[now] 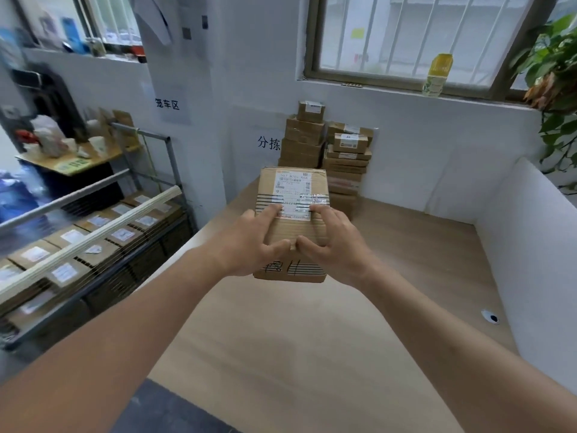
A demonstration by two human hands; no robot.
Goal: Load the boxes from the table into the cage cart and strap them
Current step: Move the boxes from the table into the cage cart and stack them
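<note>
Nearest, both arms reach forward over the worktop point(312, 354), and the left hand point(249, 245) and right hand point(335, 243) grip one cardboard box point(293, 195) between them — fingers curled over its labelled top, thumbs meeting at the near edge. Whether it rests on the worktop or is lifted just clear I cannot tell. To the left, the cage cart point(93, 232) already holds rows of labelled boxes laid flat and close together, with a pale bar lying across them; no strap can be made out in the blur. Farther back, a stack of boxes point(327, 157) waits against the wall at the worktop's far end — so loading looks well advanced but unfinished, and strapping, by my judgement, is yet to come
</note>
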